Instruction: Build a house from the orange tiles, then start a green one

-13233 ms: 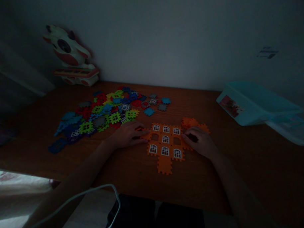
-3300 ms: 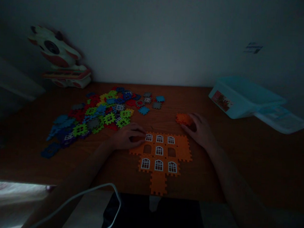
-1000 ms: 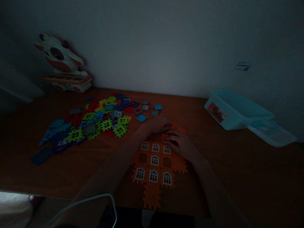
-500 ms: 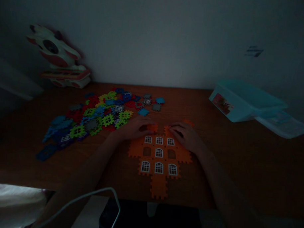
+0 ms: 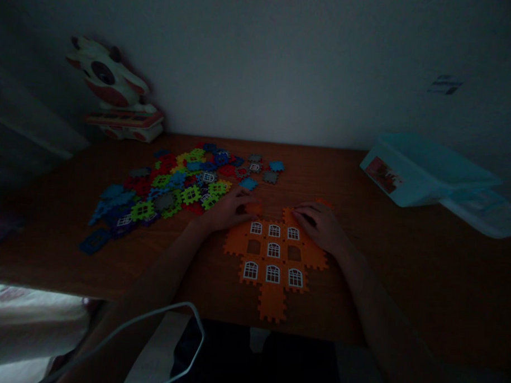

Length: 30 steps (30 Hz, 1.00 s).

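Near the middle of the surface's (image 5: 323,171) near edge lies an orange panel (image 5: 274,261) with 7 white windows (image 5: 273,249), the left hand's (image 5: 229,210) grip pinched around an orange tile (image 5: 254,208) at its far side, the right hand's (image 5: 321,224) pinched on a toothed piece (image 5: 287,215) there.

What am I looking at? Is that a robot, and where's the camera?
No robot here! Those are a person's own two hands, seen from a camera worn on the head, looking forward and down. On the table lie an orange panel with windows, a heap of colourful pieces, a cow toy and a light-blue box. The left hand holds an orange piece. The right hand touches orange at the panel's top right.
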Tool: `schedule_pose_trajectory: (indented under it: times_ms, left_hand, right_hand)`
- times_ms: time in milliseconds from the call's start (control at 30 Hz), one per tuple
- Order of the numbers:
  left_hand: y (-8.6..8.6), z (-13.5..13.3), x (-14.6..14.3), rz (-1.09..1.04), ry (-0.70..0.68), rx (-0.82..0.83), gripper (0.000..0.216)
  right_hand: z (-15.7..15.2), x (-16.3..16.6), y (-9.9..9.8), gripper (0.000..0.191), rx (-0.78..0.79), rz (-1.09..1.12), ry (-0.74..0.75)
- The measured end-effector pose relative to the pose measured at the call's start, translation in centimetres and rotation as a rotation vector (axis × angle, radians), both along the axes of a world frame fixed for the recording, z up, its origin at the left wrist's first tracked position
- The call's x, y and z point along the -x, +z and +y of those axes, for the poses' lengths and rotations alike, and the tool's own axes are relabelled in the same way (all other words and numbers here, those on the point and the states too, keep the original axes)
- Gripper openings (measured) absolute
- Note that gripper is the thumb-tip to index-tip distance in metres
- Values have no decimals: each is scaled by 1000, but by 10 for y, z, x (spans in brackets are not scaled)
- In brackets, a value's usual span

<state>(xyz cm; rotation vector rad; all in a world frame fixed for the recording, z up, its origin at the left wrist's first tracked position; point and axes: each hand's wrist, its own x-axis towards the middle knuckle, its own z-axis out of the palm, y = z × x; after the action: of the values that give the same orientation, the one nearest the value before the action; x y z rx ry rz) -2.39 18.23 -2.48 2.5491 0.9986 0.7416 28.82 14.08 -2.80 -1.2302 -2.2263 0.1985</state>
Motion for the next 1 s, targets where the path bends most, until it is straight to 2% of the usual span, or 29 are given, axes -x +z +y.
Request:
schedule_pose_trajectory:
  times_ms: [100, 200, 267, 400, 533, 667, 767, 900, 1000]
  left_hand:
    - [0, 2, -1, -126, 155, 32, 36]
    - [-2, 3, -3, -179, 172, 3, 26]
    - [-4, 3, -5, -167, 124, -42, 20]
    - [-7, 1, -9, -72, -40, -59, 28]
    - [-4, 0, -4, 34, -211, -3, 38]
    - [3, -4, 1, 131, -286, 43, 49]
    - [9, -9, -1, 123, -233, 25, 46]
    - [11, -11, -3, 101, -54, -56, 52]
    - [8, -7, 1, 114, -30, -53, 49]
  right_hand:
    - [0, 0, 0, 29, 0, 12, 3]
    - [-1, -1, 0, 27, 0, 27, -21]
    - [0, -2, 0, 26, -21, 41, -73]
    - [2, -6, -1, 26, -60, 74, -178]
    - [3, -7, -3, 26, -86, 89, -192]
    - [2, -6, -3, 24, -88, 82, -175]
    - [2, -5, -3, 24, -93, 86, -176]
    - [1, -5, -1, 26, -94, 94, -173]
    - [2, -5, -1, 28, -74, 89, -176]
